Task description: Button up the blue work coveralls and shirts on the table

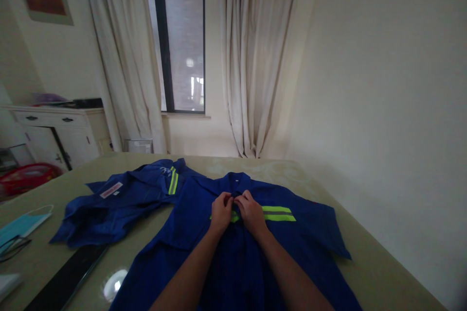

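Note:
A blue work shirt (295, 238) with a yellow-green and grey reflective stripe lies spread on the table, its collar toward the far side. At the front opening just below the collar, my left hand (221, 211) pinches the fabric. My right hand (250, 210) pinches the other side close by, the fingertips of both hands nearly meeting. Whether a button is between the fingers is too small to make out. Both forearms reach across the lower part of the shirt.
Left of the shirt lies a crumpled second blue garment (127, 204) with a reflective stripe. Nearer on the table (146, 248) are a long black flat object (67, 277), a light blue face mask (25, 228) and dark-framed glasses (14, 247). A wall (394, 131) borders the right side.

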### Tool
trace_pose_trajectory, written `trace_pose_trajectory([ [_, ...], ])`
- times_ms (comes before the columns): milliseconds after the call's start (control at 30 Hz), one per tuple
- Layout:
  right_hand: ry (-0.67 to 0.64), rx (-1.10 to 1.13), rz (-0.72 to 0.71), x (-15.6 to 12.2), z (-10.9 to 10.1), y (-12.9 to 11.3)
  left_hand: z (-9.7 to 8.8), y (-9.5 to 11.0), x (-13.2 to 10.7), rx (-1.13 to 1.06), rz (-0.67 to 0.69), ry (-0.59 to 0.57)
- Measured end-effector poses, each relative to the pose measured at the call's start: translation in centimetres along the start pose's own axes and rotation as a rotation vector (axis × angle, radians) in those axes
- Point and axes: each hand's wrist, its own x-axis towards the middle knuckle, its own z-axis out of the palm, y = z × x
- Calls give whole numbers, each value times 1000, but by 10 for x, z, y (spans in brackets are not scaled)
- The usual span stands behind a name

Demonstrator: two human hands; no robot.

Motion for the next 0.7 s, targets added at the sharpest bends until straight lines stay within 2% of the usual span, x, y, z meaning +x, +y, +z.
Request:
trace_pose_trajectory([
  [133,-3,56,-5,1,0,0,2,0,-1,30,-12,10],
  [333,-34,154,-4,2,1,3,2,1,-5,35,33,-2],
  [500,-11,189,-10,2,2,7,1,2,-6,11,62,-7],
  [700,46,117,97,2,0,7,2,0,-5,4,114,-38],
])
